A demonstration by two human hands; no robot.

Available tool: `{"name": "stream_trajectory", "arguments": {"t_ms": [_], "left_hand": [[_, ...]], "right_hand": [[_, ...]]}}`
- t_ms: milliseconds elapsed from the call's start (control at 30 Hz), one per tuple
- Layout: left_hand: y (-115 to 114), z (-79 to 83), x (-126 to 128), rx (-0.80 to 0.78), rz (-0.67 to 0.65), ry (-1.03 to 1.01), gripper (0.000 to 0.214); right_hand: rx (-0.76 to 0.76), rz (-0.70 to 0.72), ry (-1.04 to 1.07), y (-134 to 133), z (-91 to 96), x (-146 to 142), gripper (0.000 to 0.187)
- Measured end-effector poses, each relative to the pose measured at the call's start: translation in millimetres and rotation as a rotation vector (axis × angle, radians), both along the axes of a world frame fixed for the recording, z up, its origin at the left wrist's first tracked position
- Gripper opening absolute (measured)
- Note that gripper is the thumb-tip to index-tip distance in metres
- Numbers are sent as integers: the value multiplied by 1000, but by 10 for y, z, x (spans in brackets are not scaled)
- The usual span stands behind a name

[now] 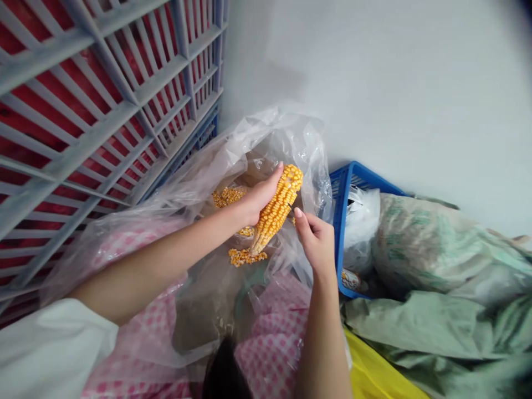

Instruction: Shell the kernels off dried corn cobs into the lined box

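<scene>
A dried corn cob (277,206), thick with yellow kernels, stands tilted in front of me. My left hand (262,198) is wrapped round its left side, thumb along the top. On the right, my right hand (315,237) is closed in a pinch, its thumb close to the cob. A thin dark tool (291,207) sticks out from those fingers and meets the cob's right side; its handle is hidden in the hand. Underneath, loose corn kernels (243,256) lie in a large clear plastic bag (286,126), with more kernels further back, partly behind my left hand.
Grey slatted crates (137,100) with red behind them rise on the left. A pale wall (394,88) stands behind. To the right are a blue basket (341,233) with white bags, a full woven sack (424,238) and green cloth (432,327). Pink checked fabric (274,354) covers my legs.
</scene>
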State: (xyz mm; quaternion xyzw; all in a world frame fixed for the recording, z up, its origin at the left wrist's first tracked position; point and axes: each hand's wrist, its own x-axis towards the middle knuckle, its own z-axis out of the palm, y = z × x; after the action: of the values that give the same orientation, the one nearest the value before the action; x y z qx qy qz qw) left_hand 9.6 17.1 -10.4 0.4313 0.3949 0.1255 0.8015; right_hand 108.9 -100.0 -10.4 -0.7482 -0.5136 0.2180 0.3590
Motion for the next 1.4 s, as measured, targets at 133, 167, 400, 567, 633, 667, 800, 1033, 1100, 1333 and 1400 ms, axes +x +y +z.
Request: {"name": "stream_trajectory", "arguments": {"t_ms": [133,167,400,567,633,667,800,1033,1100,1333,1400], "left_hand": [[19,-33,-11,181,32,34,70],[16,-47,-13,244,49,50,69],[-116,-138,11,759,240,370,55],[-247,-165,17,935,123,535,50],[-288,-181,4,975,51,576,49],[-304,-192,-1,988,24,589,49],[-312,-239,2,987,-8,583,51],[-219,-274,33,893,120,485,55],[-201,-287,36,869,151,468,54],[-177,-296,62,882,200,483,55],[-179,-288,71,911,204,475,54]], "right_hand": [[-33,37,-8,-7,7,19,44],[-41,40,-21,-7,3,18,44],[-123,-12,-262,13,-87,-98,45],[-141,-30,-389,10,-175,-147,40],[-171,-9,-367,0,-202,-130,40],[-187,0,-334,-6,-213,-116,41],[-223,-7,-145,-36,-259,-63,46],[-273,-176,442,-51,-372,-157,47],[-274,-197,454,-41,-370,-202,47],[-192,-197,-189,-26,-280,-303,43],[-196,-204,-244,-25,-273,-329,41]]}}
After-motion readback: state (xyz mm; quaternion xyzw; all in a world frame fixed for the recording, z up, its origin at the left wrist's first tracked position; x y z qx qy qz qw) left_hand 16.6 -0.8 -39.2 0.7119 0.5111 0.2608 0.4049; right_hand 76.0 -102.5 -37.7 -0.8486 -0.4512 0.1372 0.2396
